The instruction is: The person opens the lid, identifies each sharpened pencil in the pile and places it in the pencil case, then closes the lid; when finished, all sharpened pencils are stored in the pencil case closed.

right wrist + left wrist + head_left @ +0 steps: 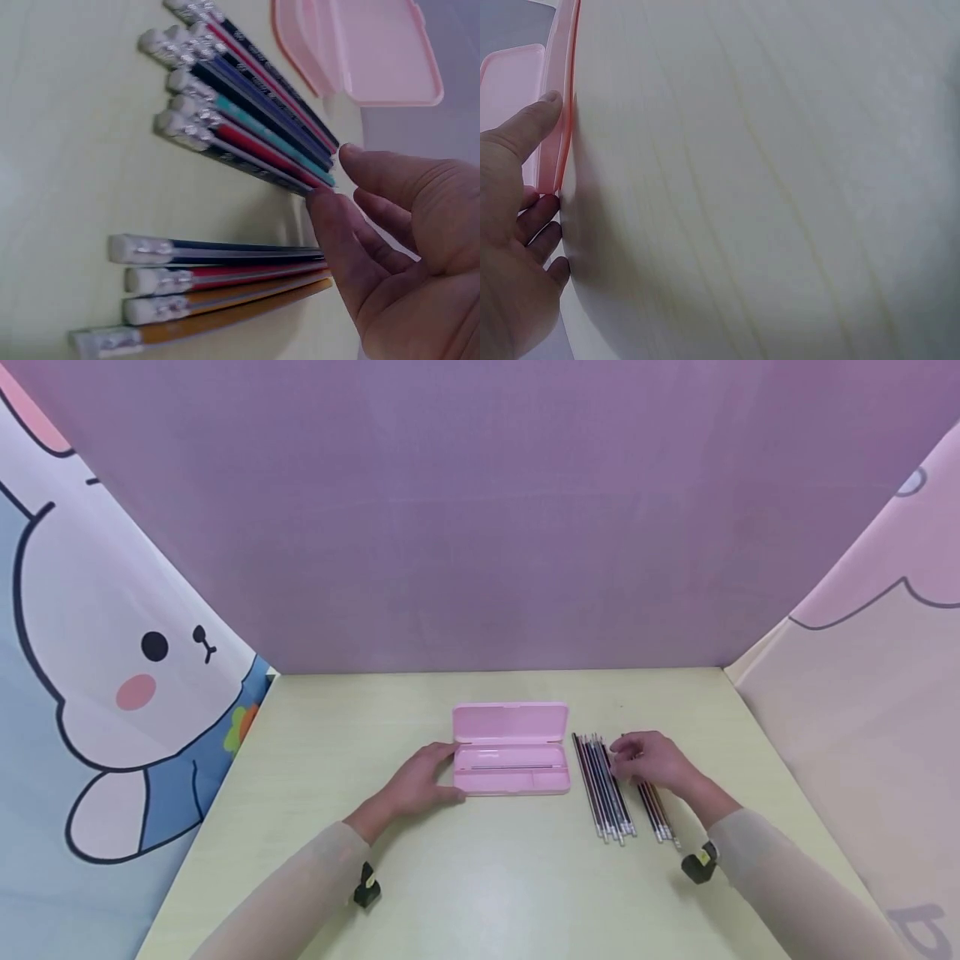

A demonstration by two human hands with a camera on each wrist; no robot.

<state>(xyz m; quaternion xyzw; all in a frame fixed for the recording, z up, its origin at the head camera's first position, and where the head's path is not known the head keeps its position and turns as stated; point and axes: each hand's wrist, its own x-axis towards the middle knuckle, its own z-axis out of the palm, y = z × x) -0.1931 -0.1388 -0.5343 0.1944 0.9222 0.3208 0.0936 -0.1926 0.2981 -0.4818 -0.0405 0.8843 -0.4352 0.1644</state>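
Observation:
A pink pencil case (512, 783) lies with its lid (510, 723) raised at the back; a thin, dark, pencil-like line runs along its inside. My left hand (416, 783) grips the case's left end, thumb (536, 124) at the front edge and fingers round the end. To the right, a larger group of pencils (604, 793) lies side by side, eraser ends toward me. A smaller group of pencils (656, 810) is partly hidden under my right hand (651, 762). That hand hovers by the pencils' far ends, its bent fingers apart and seemingly holding nothing.
The pale table (480, 877) meets a purple wall panel (495, 527) at its back edge. Cartoon-printed cloths stand on the left (112, 693) and right (862, 718).

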